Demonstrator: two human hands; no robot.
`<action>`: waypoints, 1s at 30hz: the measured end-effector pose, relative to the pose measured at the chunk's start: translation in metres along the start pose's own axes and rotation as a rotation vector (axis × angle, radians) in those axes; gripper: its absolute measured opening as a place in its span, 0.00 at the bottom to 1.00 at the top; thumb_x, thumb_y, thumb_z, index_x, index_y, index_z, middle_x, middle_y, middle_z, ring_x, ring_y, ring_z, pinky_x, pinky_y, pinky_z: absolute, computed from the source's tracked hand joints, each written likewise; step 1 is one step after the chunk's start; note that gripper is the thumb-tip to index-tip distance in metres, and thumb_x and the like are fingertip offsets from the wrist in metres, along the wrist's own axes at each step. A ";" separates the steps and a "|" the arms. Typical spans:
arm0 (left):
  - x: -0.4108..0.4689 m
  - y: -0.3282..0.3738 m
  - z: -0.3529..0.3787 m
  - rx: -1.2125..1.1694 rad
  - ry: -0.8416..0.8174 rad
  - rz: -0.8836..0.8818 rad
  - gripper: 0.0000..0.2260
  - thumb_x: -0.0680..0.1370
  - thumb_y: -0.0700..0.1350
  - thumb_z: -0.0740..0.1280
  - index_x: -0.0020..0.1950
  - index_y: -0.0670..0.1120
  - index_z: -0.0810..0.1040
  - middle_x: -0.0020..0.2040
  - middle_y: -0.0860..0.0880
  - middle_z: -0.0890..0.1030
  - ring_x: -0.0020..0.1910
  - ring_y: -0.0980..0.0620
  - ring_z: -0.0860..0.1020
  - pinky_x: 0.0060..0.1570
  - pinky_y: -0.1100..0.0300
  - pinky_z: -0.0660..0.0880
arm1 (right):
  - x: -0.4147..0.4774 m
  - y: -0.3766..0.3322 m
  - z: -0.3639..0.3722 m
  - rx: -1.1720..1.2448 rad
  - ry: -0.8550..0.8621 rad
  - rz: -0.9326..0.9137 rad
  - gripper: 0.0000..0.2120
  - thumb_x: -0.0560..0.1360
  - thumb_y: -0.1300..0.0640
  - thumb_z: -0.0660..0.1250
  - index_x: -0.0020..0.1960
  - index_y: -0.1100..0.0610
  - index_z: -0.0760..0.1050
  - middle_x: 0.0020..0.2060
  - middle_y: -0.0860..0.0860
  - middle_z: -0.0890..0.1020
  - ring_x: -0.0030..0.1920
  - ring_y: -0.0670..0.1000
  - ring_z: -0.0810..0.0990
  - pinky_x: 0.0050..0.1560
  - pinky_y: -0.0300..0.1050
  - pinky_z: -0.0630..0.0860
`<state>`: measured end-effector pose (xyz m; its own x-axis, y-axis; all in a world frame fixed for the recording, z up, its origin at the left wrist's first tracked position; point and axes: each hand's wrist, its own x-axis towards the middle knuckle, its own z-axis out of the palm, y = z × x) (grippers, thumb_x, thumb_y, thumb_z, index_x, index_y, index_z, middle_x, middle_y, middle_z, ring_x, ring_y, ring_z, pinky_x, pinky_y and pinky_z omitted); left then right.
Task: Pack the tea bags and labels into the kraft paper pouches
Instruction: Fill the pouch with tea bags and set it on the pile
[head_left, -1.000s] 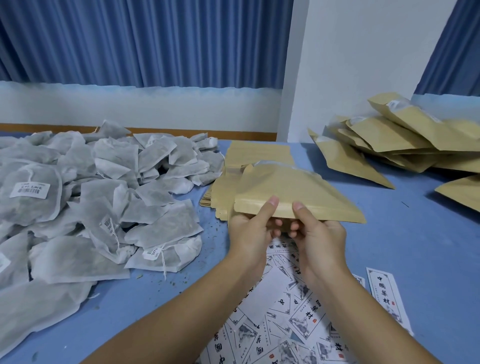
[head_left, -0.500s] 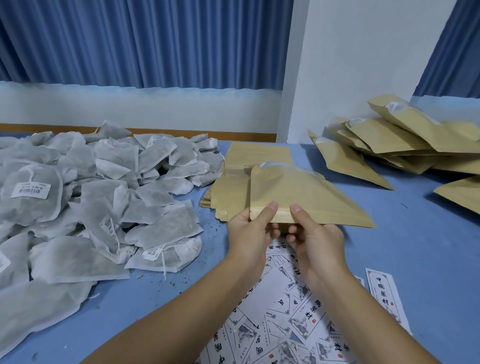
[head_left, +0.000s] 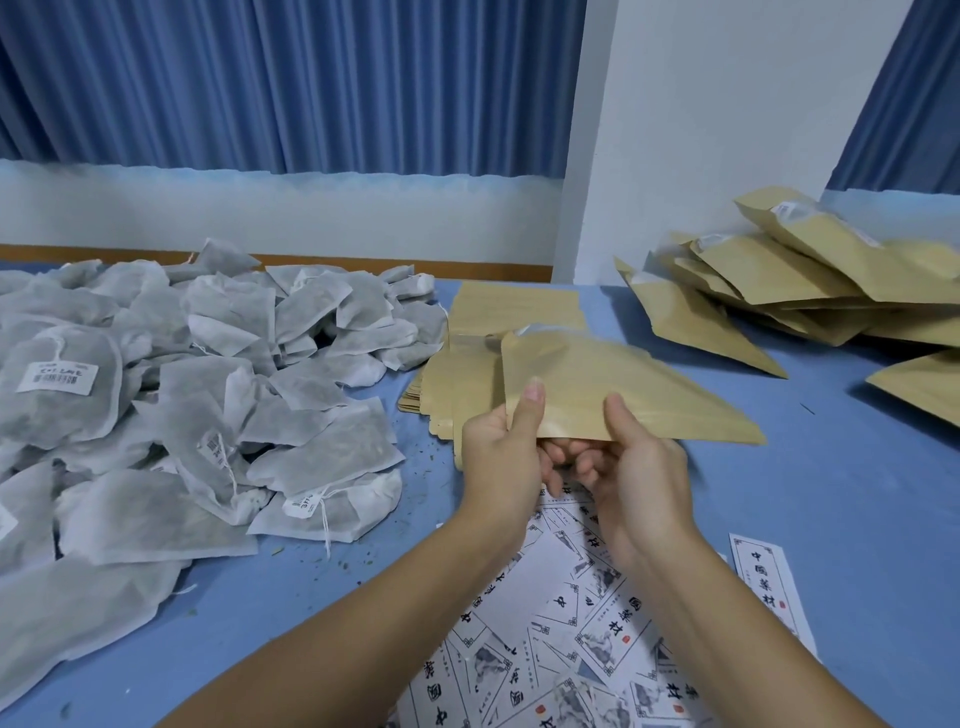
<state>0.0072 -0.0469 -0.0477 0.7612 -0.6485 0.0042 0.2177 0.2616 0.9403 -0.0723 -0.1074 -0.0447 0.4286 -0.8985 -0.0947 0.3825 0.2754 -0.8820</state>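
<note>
Both hands hold one kraft paper pouch (head_left: 618, 384) above the table, at its near edge. My left hand (head_left: 501, 452) pinches its left corner with the thumb on top. My right hand (head_left: 636, 462) grips the same edge, thumb on top and fingers curled beneath. A flat stack of empty pouches (head_left: 467, 364) lies just behind. A big heap of grey tea bags (head_left: 197, 395) with white tags fills the left side. Printed labels (head_left: 566, 634) are scattered under my forearms.
Several filled kraft pouches (head_left: 769, 280) are piled at the back right against the white wall. One single label (head_left: 769, 587) lies apart at the right. Bare blue tabletop (head_left: 857, 493) stretches right of my hands. Tea crumbs dot the cloth.
The pouch has shifted slightly right and tilted. My thumbs have spread further apart along its near edge.
</note>
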 end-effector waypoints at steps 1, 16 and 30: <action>-0.002 0.001 0.003 -0.044 0.016 -0.021 0.19 0.82 0.52 0.65 0.34 0.44 0.76 0.26 0.44 0.74 0.20 0.49 0.68 0.20 0.63 0.64 | 0.000 0.000 0.000 -0.007 0.022 0.016 0.22 0.83 0.49 0.63 0.45 0.70 0.77 0.27 0.60 0.76 0.24 0.54 0.69 0.33 0.50 0.68; 0.010 0.016 -0.004 -0.418 -0.077 -0.237 0.24 0.80 0.26 0.57 0.67 0.49 0.76 0.58 0.43 0.84 0.59 0.40 0.81 0.56 0.41 0.80 | 0.023 -0.012 -0.027 0.266 0.053 0.076 0.23 0.78 0.77 0.53 0.60 0.57 0.77 0.54 0.55 0.86 0.54 0.55 0.85 0.46 0.49 0.83; 0.069 0.035 0.079 -0.487 -0.333 -0.213 0.24 0.80 0.27 0.55 0.70 0.46 0.74 0.61 0.40 0.82 0.57 0.40 0.83 0.53 0.45 0.81 | 0.079 -0.085 -0.044 0.454 0.038 -0.059 0.19 0.81 0.74 0.54 0.63 0.60 0.76 0.56 0.58 0.85 0.55 0.57 0.85 0.48 0.51 0.83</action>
<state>0.0192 -0.1391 0.0121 0.4565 -0.8896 0.0137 0.6566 0.3473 0.6695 -0.1067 -0.2165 0.0024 0.3687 -0.9265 -0.0746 0.7285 0.3379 -0.5959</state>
